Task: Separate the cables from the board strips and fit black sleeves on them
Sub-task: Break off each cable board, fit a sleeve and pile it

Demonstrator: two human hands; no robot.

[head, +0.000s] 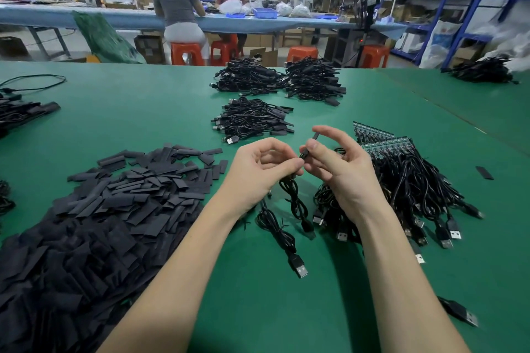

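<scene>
Sliding a sleeve [312, 143] onto a cable [295, 200] is the step in hand, judging by how the two hands meet above the green worktop [172, 112]. The right hand [341, 163] pinches the sleeve between thumb and forefinger, its other fingers loosely curled; the sleeve points up and away, tilted. The left hand [258, 172] has its grip closed on the cable just below the sleeve, fingers curled round it, and the rest of the cable hangs down in loops to the worktop. Whether a board end is already inside the sleeve is hidden by the fingertips.

To do this well, the left hand should hold close to the cable's end so it stays stiff and does not buckle as the sleeve goes on. The flat sleeve probably needs a light squeeze on its edges to open its mouth; pinching its flat faces would shut it. Pushing straight along the cable's line, not at an angle, should keep it from catching.

Loose sleeves lie in a big heap [100, 209] to the left, within easy reach. Strips [381, 142] with cables attached lie to the right, their plugs fanned toward the person. Finished bundles [252, 120] sit farther back, well apart. A second cable [284, 241] lies on the worktop beneath the hands; keep the hanging loops from tangling with it.
</scene>
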